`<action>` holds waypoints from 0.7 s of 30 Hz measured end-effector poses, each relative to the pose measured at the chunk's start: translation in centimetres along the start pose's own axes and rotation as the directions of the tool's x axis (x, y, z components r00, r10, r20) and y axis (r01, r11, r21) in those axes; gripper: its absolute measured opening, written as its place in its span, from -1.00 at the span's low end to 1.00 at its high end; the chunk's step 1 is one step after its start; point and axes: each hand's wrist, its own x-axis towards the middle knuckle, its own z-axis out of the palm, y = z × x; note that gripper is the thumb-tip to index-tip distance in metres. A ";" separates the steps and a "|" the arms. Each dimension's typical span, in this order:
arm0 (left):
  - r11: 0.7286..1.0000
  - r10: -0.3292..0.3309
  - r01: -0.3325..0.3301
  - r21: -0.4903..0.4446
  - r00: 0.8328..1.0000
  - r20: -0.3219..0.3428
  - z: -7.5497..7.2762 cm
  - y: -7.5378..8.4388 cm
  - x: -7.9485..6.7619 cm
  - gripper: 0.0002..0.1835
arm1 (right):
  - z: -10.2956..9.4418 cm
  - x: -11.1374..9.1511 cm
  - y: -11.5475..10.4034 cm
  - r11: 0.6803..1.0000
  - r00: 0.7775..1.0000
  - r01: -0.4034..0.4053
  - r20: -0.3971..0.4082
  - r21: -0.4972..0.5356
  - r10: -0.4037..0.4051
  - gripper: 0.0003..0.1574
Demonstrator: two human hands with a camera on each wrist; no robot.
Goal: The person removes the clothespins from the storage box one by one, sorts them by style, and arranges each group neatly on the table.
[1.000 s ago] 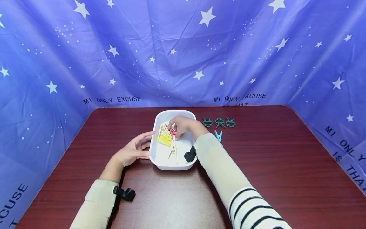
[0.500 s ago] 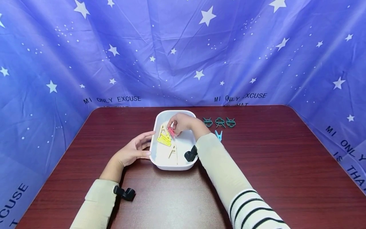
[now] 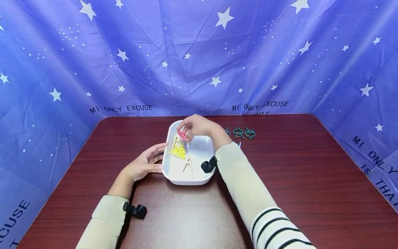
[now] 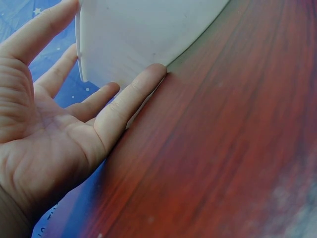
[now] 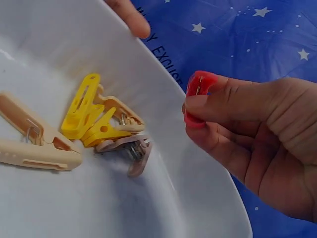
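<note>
My right hand (image 3: pixel 199 125) pinches a red clothespin (image 5: pixel 202 82) between thumb and fingers, raised over the far left part of a white plastic basin (image 3: pixel 189 182). My left hand (image 3: pixel 143 164) has its fingers spread along the basin's left side; in the left wrist view their tips meet the white wall. Inside the basin, yellow clothespins (image 5: pixel 81 106) lie in a small heap with a beige one and a dull pinkish one (image 5: pixel 137 151). Closer to the front is a separate large beige clothespin (image 5: pixel 42 153), lying on the basin floor.
Three dark green wire-like clips (image 3: pixel 238 132) lie in a row right of the basin, the leftmost partly behind the right wrist. Only a tip of a blue clothespin (image 3: pixel 239 144) shows past the sleeve. A starry blue curtain (image 3: pixel 199 69) hangs behind the dark red table (image 3: pixel 295 166).
My right hand has lifted the red clothespin from the heap and moved it up and slightly left, toward the far rim. The left hand and the basin stay in place.
</note>
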 end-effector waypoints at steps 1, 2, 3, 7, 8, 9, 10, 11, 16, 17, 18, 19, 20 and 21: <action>1.000 -0.001 0.001 -0.002 1.000 0.002 0.0 0.0 0.0 -0.11 | -0.1 -0.2 0.0 1.000 1.000 0.011 -0.001 0.005 -0.011 -0.41; 1.000 -0.002 0.002 -0.004 1.000 0.004 0.0 0.0 0.0 -0.12 | -0.2 -0.4 0.0 1.000 1.000 0.023 -0.003 0.007 -0.023 -0.40; 1.000 -0.003 0.003 -0.005 1.000 0.005 0.0 -0.1 0.0 -0.12 | -0.3 -0.5 0.0 0.999 0.999 0.036 -0.004 0.014 -0.036 -0.39; 1.000 0.000 0.000 -0.003 1.000 0.009 -0.1 -0.2 0.0 -0.13 | -0.7 -1.3 0.1 0.996 0.997 0.077 -0.023 0.051 -0.076 -0.36; 1.000 0.003 -0.003 -0.002 1.000 0.010 -0.1 -0.2 0.0 -0.13 | -0.8 -1.5 0.2 0.994 0.996 0.083 -0.033 0.068 -0.081 -0.37; 1.000 0.005 -0.005 -0.002 1.000 0.012 -0.1 -0.2 0.0 -0.13 | -0.9 -1.7 0.3 0.993 0.996 0.087 -0.043 0.085 -0.084 -0.37; 1.000 0.006 -0.006 -0.002 1.000 0.013 -0.1 -0.2 0.0 -0.12 | -1.0 -1.9 0.3 0.991 0.995 0.092 -0.052 0.101 -0.087 -0.38; 1.000 0.008 -0.008 -0.002 1.000 0.014 -0.1 -0.2 0.0 -0.12 | -1.1 -2.2 0.4 0.989 0.994 0.093 -0.061 0.116 -0.086 -0.40; 1.000 0.011 -0.011 0.000 1.000 0.011 0.0 -0.1 -0.1 -0.10 | -1.3 -3.1 1.0 0.983 0.991 0.098 -0.105 0.152 -0.082 -0.45; 1.000 0.011 -0.011 0.000 1.000 0.010 0.0 -0.1 -0.1 -0.09 | -1.3 -3.3 1.1 0.983 0.990 0.096 -0.117 0.154 -0.078 -0.45; 1.000 0.010 -0.010 -0.002 1.000 0.009 0.1 -0.1 -0.1 -0.09 | -1.3 -3.6 1.2 0.983 0.989 0.095 -0.129 0.155 -0.075 -0.45; 1.000 0.009 -0.009 -0.002 1.000 0.008 0.1 -0.1 -0.1 -0.08 | -1.3 -3.8 1.3 0.984 0.987 0.092 -0.141 0.153 -0.070 -0.46; 1.000 0.008 -0.008 -0.004 1.000 0.008 0.1 -0.1 -0.1 -0.08 | -1.3 -4.0 1.4 0.983 0.986 0.088 -0.154 0.160 -0.063 -0.46; 1.000 0.008 -0.008 -0.006 1.000 0.008 0.0 -0.1 -0.1 -0.08 | -1.3 -4.2 1.4 0.982 0.984 0.084 -0.167 0.169 -0.056 -0.46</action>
